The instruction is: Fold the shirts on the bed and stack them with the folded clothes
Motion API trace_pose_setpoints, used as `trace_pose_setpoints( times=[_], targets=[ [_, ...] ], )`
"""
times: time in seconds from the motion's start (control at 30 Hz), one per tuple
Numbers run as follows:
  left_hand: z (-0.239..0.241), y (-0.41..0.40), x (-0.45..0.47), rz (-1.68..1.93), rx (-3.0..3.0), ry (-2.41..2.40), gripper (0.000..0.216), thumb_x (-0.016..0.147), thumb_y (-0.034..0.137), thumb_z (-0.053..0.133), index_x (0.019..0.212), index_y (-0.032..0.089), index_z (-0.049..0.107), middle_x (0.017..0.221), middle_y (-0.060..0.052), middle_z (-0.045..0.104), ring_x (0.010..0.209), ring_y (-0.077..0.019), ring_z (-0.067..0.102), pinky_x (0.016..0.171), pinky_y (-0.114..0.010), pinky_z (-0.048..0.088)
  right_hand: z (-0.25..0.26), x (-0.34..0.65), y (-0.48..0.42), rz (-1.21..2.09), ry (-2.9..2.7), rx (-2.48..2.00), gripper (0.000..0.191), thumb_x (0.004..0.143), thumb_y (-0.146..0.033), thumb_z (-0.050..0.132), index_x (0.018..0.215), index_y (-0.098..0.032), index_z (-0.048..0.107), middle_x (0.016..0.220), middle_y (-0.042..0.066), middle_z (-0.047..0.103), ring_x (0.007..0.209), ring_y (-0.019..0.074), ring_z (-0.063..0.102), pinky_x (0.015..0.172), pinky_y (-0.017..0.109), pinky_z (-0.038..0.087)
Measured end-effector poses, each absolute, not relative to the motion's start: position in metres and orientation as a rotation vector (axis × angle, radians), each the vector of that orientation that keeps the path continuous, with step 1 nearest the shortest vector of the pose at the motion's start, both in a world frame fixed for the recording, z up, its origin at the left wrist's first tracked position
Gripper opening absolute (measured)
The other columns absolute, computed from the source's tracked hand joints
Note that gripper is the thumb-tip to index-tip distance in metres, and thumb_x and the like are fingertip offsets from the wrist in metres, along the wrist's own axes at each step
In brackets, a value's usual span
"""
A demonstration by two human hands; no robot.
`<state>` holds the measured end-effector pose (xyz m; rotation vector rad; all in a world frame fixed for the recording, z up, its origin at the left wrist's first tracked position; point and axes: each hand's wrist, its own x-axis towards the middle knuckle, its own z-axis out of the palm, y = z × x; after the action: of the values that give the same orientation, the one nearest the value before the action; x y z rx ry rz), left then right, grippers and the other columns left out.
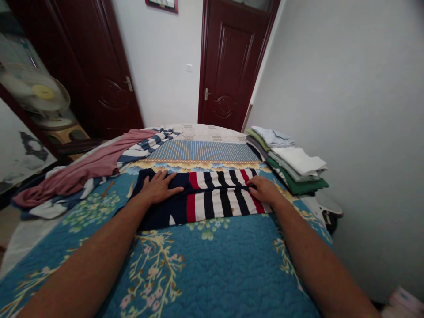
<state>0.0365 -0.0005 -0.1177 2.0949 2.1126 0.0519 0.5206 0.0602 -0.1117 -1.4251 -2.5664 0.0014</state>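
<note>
A striped shirt (217, 203) in navy, red, white and black lies across the bed, folded into a long band with a seam-like gap along its middle. My left hand (159, 187) rests flat on its navy end, fingers spread. At the opposite, striped end, my right hand (263, 190) has its fingers curled and pinched on the cloth near the middle fold. Part of that end is hidden under the right hand. Beneath the shirt is a blue quilted bedspread (215, 260) with flower patterns.
Folded clothes (294, 161) stand in stacks at the bed's right side. Loose pink cloth (109, 154) and a blue-and-white striped garment (145, 148) lie along the left edge. A fan (43, 92) stands beyond the left side, and a grey wall (357, 110) rises on the right.
</note>
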Motion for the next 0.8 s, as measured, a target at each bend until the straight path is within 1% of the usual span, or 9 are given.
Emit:
trace_pose_setpoints(
  times=[0.1, 0.23, 0.33, 0.37, 0.43, 0.5, 0.6, 0.67, 0.8],
  targets=[
    [-0.122, 0.002, 0.035, 0.066, 2.113, 2.119, 0.104, 0.092, 0.093, 0.040, 0.174, 0.029, 0.036, 0.184, -0.017, 0.019, 0.169, -0.0477, 0.014, 0.127, -0.080, 0.015, -0.110, 0.514, 0.054, -0.075, -2.561, -1.490, 0.028, 0.102, -0.024, 0.059, 0.120, -0.019, 0.079, 0.123, 0.011, 0.076, 0.118, 0.0239, 0.066, 0.104, 0.034, 0.047],
    [-0.123, 0.003, 0.034, 0.060, 2.128, 2.129, 0.106, 0.091, 0.094, 0.038, 0.174, 0.029, 0.036, 0.184, -0.017, 0.020, 0.168, -0.0479, 0.015, 0.126, -0.080, 0.017, -0.112, 0.503, 0.049, -0.213, -2.486, -1.598, 0.028, 0.104, -0.023, 0.053, 0.114, -0.018, 0.079, 0.116, 0.012, 0.076, 0.112, 0.0247, 0.066, 0.100, 0.034, 0.045],
    [-0.123, 0.002, 0.035, 0.058, 2.132, 2.139, 0.106, 0.091, 0.095, 0.036, 0.174, 0.029, 0.036, 0.184, -0.017, 0.020, 0.169, -0.0470, 0.015, 0.127, -0.079, 0.018, -0.113, 0.500, 0.047, -0.233, -2.451, -1.606, 0.025, 0.101, -0.023, 0.055, 0.111, -0.016, 0.077, 0.112, 0.013, 0.075, 0.108, 0.0251, 0.065, 0.097, 0.034, 0.045],
    [-0.122, 0.001, 0.035, 0.056, 2.132, 2.138, 0.106, 0.091, 0.095, 0.036, 0.174, 0.029, 0.036, 0.184, -0.018, 0.020, 0.169, -0.0463, 0.015, 0.127, -0.079, 0.018, -0.114, 0.500, 0.046, -0.218, -2.456, -1.580, 0.024, 0.100, -0.025, 0.057, 0.112, -0.016, 0.076, 0.113, 0.013, 0.075, 0.108, 0.0253, 0.065, 0.097, 0.034, 0.045],
    [-0.122, 0.000, 0.035, 0.048, 2.128, 2.133, 0.106, 0.091, 0.095, 0.036, 0.175, 0.029, 0.035, 0.184, -0.018, 0.019, 0.169, -0.0451, 0.016, 0.127, -0.078, 0.017, -0.116, 0.501, 0.045, -0.195, -2.477, -1.498, 0.029, 0.099, -0.028, 0.060, 0.121, -0.016, 0.075, 0.119, 0.013, 0.074, 0.110, 0.0260, 0.064, 0.098, 0.035, 0.045],
    [-0.122, 0.000, 0.035, 0.043, 2.126, 2.130, 0.106, 0.091, 0.094, 0.036, 0.175, 0.028, 0.035, 0.184, -0.019, 0.018, 0.169, -0.0444, 0.016, 0.127, -0.079, 0.017, -0.119, 0.501, 0.046, -0.197, -2.499, -1.434, 0.033, 0.100, -0.028, 0.059, 0.126, -0.017, 0.074, 0.121, 0.013, 0.073, 0.112, 0.0264, 0.062, 0.099, 0.036, 0.044],
    [-0.122, 0.001, 0.035, 0.040, 2.131, 2.137, 0.106, 0.091, 0.094, 0.036, 0.175, 0.029, 0.035, 0.184, -0.018, 0.018, 0.169, -0.0443, 0.015, 0.127, -0.078, 0.017, -0.124, 0.498, 0.049, -0.209, -2.496, -1.428, 0.028, 0.101, -0.024, 0.055, 0.116, -0.017, 0.078, 0.114, 0.013, 0.072, 0.110, 0.0259, 0.062, 0.099, 0.036, 0.044],
    [-0.122, 0.002, 0.035, 0.034, 2.129, 2.148, 0.107, 0.090, 0.095, 0.036, 0.174, 0.030, 0.035, 0.184, -0.017, 0.020, 0.169, -0.0452, 0.016, 0.127, -0.077, 0.018, -0.126, 0.495, 0.052, -0.208, -2.466, -1.442, 0.024, 0.099, -0.022, 0.056, 0.109, -0.017, 0.077, 0.112, 0.013, 0.072, 0.108, 0.0255, 0.061, 0.098, 0.036, 0.044],
    [-0.121, 0.003, 0.035, 0.018, 2.137, 2.155, 0.109, 0.089, 0.096, 0.035, 0.175, 0.029, 0.036, 0.184, -0.017, 0.021, 0.168, -0.0466, 0.017, 0.127, -0.076, 0.020, -0.127, 0.490, 0.051, -0.205, -2.384, -1.488, 0.021, 0.096, -0.019, 0.056, 0.107, -0.017, 0.073, 0.110, 0.013, 0.073, 0.105, 0.0256, 0.061, 0.096, 0.035, 0.044]
  ],
)
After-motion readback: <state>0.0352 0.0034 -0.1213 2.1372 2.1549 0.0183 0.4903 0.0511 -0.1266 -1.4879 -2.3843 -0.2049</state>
